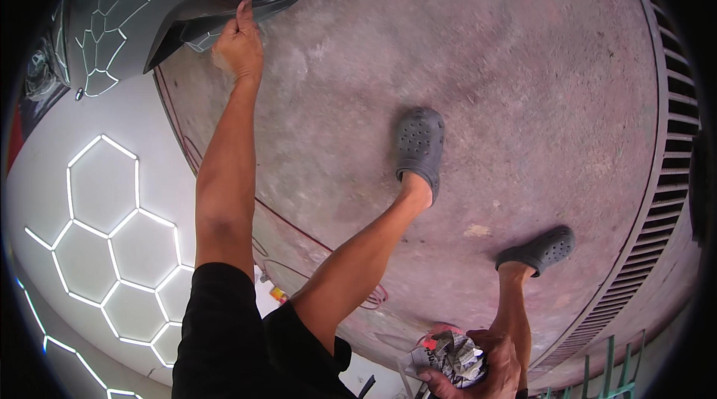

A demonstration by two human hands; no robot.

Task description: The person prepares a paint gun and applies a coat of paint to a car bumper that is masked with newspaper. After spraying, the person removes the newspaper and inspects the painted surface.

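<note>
My left hand (240, 47) reaches out to the lower edge of a glossy dark grey car body panel (134, 18) at the upper left. Its fingers are mostly curled, one digit points up against the panel, and anything inside them is hidden. Down at the lower right, my right hand (499, 366) is closed around a crumpled piece of newspaper (452, 358). A patch of red shows at the top of this bundle, and its underside is out of sight.
Two grey clogs (420, 144) are on my feet on the stained concrete floor (523, 85). A slotted drain grate (663, 175) curves along the right. Hexagonal light tubes (112, 235) glow at the left. A thin red hose (291, 223) crosses the floor behind my leg; green bars (616, 369) stand lower right.
</note>
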